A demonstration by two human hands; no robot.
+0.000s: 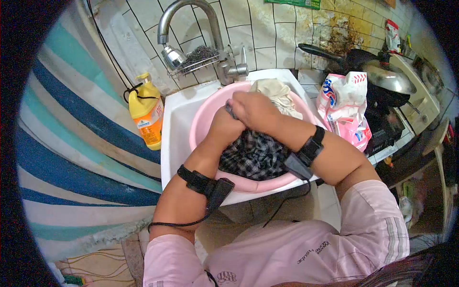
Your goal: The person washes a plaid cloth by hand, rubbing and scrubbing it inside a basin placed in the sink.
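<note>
A pink basin (248,184) sits in the white sink (174,138). Inside it lies a dark checked cloth (256,155), perhaps a garment, bunched up toward the near side. Both fists are close together over the basin, gripping a part of this cloth. My left hand (227,125) is closed on it at the left, and my right hand (253,110) is wrapped round it just above and to the right. A bit of grey fabric shows between the fists. Behind my right hand, a cream cloth (277,95) rests against the basin's far right side.
A metal faucet (217,28) arches over the sink's back left, beside a wire rack with a scouring pad (201,55). A yellow bottle (146,112) stands left. On the right are a detergent bag (342,107) and a wok (361,62) on a stove. Cables hang from both forearm straps.
</note>
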